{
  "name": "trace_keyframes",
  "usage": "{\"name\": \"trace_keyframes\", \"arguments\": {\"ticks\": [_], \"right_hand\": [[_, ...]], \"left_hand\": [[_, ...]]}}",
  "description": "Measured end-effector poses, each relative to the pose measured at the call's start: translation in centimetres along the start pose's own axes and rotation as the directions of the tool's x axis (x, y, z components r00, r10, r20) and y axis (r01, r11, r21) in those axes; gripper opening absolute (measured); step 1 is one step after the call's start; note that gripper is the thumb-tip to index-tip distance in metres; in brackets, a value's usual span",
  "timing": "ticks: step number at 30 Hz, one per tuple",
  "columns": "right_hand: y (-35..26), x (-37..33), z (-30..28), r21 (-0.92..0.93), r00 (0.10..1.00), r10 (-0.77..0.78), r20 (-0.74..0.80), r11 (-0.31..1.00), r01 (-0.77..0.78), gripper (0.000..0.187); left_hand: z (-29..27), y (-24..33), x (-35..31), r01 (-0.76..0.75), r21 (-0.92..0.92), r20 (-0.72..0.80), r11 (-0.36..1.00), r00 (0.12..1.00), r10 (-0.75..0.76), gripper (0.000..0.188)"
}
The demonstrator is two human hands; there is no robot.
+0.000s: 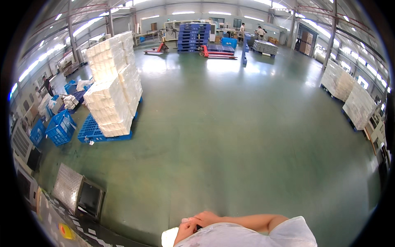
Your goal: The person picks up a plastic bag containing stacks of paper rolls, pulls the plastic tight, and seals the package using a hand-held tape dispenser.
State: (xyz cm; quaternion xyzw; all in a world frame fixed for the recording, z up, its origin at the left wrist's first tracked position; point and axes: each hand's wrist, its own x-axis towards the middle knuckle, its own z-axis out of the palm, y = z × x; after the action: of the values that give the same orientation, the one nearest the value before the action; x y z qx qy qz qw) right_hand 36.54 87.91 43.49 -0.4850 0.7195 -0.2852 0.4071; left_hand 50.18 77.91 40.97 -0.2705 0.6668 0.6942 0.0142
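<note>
Both of my hands are together in front of my body at the bottom edge. My left hand (186, 229) has its fingers curled in. Over it lies my right hand (207, 217), its fingers bent and pressed against the left one. A small dark thing (199, 227) shows between the hands, too little of it to name. What the fingers hold, if anything, is hidden. My right forearm (255, 221) crosses from the white short sleeve (294, 231).
Left stands a tall stack of wrapped white packs (109, 99) on a blue pallet (92, 131), beside a blue crate (61, 127). A metal-clad machine box (68, 187) is nearer. Wrapped stacks (360, 105) line the right. Far back are blue pallets (193, 37), a red pallet jack (212, 53) and people.
</note>
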Motion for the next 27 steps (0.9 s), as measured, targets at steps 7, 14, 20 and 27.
{"name": "trace_keyframes", "arguments": {"ticks": [7, 14, 20, 27], "right_hand": [[-3.9, 11.3, -0.9, 0.069, 0.99, -0.024, 0.139, 0.998, 0.014, 0.052], [-7.8, 22.2, -2.2, 0.183, 0.969, -0.108, 0.224, 0.981, 0.067, 0.042], [-10.4, 33.8, -3.3, 0.079, 0.899, -0.298, 0.322, 0.954, 0.288, 0.043], [-16.4, 47.3, -2.4, 0.147, 0.867, -0.366, 0.339, 0.931, 0.335, 0.052]], "left_hand": [[-11.3, -0.1, 3.5, 0.064, -0.05, -0.208, 0.997, 0.975, -0.073, 0.044], [-19.1, 0.3, 8.0, 0.103, -0.111, -0.266, 0.988, 0.955, -0.129, 0.045], [-27.2, 1.3, 12.2, 0.112, -0.151, -0.366, 0.982, 0.917, -0.161, 0.046], [-38.0, 3.1, 14.8, 0.131, -0.196, -0.534, 0.972, 0.817, -0.218, 0.047]]}}
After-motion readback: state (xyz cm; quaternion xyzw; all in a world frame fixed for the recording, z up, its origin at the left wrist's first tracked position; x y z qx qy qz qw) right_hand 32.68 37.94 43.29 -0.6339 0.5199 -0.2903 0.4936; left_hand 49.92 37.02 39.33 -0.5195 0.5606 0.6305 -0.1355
